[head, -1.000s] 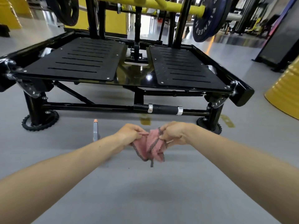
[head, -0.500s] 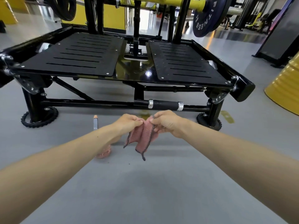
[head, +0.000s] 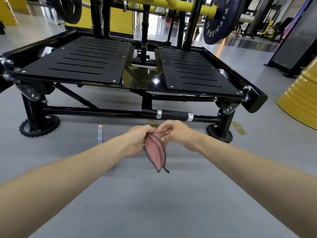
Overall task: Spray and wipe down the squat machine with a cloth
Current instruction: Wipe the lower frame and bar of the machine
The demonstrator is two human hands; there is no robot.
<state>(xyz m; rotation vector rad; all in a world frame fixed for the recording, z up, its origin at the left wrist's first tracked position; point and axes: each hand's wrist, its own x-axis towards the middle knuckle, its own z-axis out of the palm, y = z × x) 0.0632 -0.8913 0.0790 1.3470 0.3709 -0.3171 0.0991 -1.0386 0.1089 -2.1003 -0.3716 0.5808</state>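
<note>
A small pink cloth (head: 154, 152) with a dark checked edge hangs folded lengthwise between my hands, low over the grey floor. My left hand (head: 137, 140) grips its top left part. My right hand (head: 178, 133) pinches its top right edge with the fingertips. The black squat machine (head: 142, 81) stands just beyond, with two slotted foot plates and a glossy centre strip. A slim grey spray bottle (head: 100, 134) with an orange cap stands on the floor left of my left wrist.
A low crossbar with a padded grip (head: 173, 115) runs right behind my hands. Toothed round feet (head: 39, 127) (head: 220, 133) hold the frame. A weight plate (head: 221, 19) hangs up right. A yellow drum (head: 301, 102) stands to the right.
The cloth has gone from bunched, to spread flat, to folded lengthwise and hanging down. My view has moved closer to the machine.
</note>
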